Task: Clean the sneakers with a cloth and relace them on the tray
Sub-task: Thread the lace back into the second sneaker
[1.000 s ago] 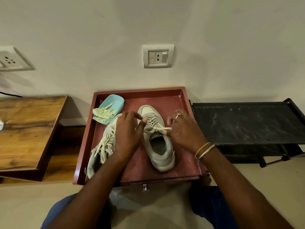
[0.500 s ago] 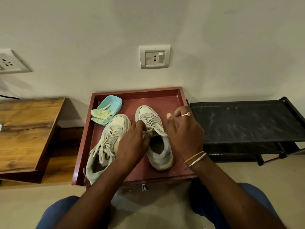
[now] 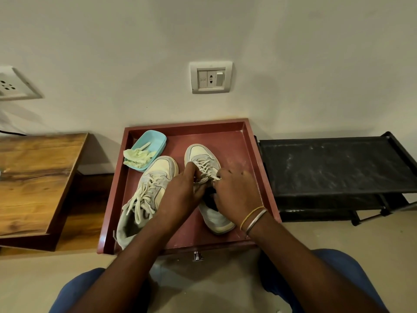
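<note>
At tray centre, over the throat of the shoe at 3 o'clock: left hand and right hand meet. Fingers of both are curled in and pinching the flat off-white woven lace of the pale grey-and-cream low-top sneaker. The left pinches at roughly 10 o'clock of the shoe opening, the right at roughly 2 o'clock. The lace tips are hidden under the fingers.

Handling, judged:
- Lace: limp and light, with no stiffness of its own. The woven face should grip skin well. Take it close to the tip for threading and close to the eyelet for tightening.
- Shoe: light, with a soft upper and a firmer sole. It will likely slide on the smooth tray floor when the lace is pulled, so pin the heel or side wall with the spare fingers.

Outward: the second matching grey-and-cream sneaker lies toward 8 o'clock, toe to 12, its lace slack and spilling over the side. At 11 o'clock a light blue plastic dish holds a crumpled pale yellow-green cloth. All of it sits in the square maroon raised-rim tray. A brown wooden table stands at the tray's 9 o'clock and a black metal rack at its 3 o'clock.
</note>
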